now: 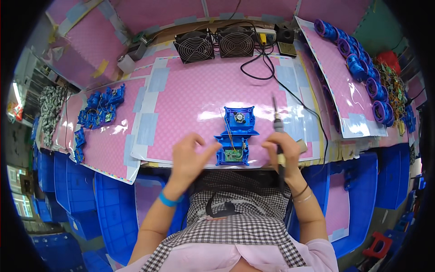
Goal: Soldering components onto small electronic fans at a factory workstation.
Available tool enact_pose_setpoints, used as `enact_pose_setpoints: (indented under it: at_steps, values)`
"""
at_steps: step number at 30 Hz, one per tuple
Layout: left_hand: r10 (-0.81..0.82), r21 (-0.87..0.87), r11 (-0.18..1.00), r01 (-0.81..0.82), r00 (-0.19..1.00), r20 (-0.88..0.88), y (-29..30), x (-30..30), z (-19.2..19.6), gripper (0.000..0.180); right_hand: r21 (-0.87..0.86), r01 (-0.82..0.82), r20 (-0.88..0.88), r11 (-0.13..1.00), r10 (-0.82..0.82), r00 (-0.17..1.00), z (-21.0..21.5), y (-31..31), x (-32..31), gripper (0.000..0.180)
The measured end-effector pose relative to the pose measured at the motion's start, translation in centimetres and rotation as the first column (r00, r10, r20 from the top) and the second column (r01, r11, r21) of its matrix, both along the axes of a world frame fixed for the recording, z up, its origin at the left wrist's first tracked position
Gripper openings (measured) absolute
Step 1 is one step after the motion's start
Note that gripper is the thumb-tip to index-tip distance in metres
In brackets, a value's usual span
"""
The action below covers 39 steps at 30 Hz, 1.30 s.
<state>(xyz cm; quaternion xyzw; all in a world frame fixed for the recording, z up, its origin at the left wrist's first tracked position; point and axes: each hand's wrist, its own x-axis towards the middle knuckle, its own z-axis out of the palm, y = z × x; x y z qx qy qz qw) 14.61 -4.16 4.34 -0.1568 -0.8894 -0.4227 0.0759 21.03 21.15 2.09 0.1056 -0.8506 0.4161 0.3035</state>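
Note:
An opened blue plastic housing (pixel 248 128) lies on the pink work surface in front of me, its two halves one behind the other. In the far half sits a small round speaker (pixel 239 118); the near half holds a green circuit board (pixel 234 155). Thin wires (pixel 228 127) run between the halves and stick up at the left. My left hand (pixel 188 156) hovers beside the near half, thumb and forefinger apart, with nothing seen in it. To the right of the housing, my right hand (pixel 288 152) grips a soldering iron (pixel 277 123), its tip pointing away from me.
Two black fans (pixel 195 46) stand at the back, beside a looped black cable (pixel 258 78). More blue housing parts (pixel 97 109) lie on the left. Several round blue-and-purple parts (pixel 375 88) line a raised board (pixel 342 90) at right. Blue bins (pixel 115 213) stand below the table edge.

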Motion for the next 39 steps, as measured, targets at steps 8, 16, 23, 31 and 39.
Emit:
enact_pose_setpoints:
  at_steps: [8, 16, 23, 31, 39]
  values:
    - [-0.439, 0.729, 0.680, -0.082, 0.751, 0.494, -0.6, -4.0, 2.8, 0.009, -0.599, 0.156, 0.242, 0.786, -0.008, 0.970, 2.5, -0.3, 2.2, 0.026]
    - [-0.191, 0.078, 0.977, 0.198, 0.978, -0.087, 4.5, -3.3, 0.3, 0.012, -0.638, 0.187, 0.344, 0.747, 0.059, 0.937, -0.3, -1.9, 1.3, 0.022]
    - [-0.156, -0.019, 0.988, 0.155, 0.970, -0.186, 5.5, -3.8, 0.0, 0.009, -0.677, 0.189, 0.333, 0.711, 0.066, 0.941, -0.4, -2.0, 0.9, 0.025]
    - [-0.178, -0.067, 0.983, 0.169, 0.972, -0.150, 5.8, -3.9, -0.3, 0.011, -0.707, 0.201, 0.328, 0.678, 0.063, 0.943, -0.5, -2.3, 0.7, 0.025]
    - [-0.191, -0.073, 0.981, 0.181, 0.968, -0.161, 6.1, -4.1, -0.6, 0.012, -0.711, 0.234, 0.372, 0.663, 0.072, 0.926, 0.2, -2.6, 0.8, 0.024]
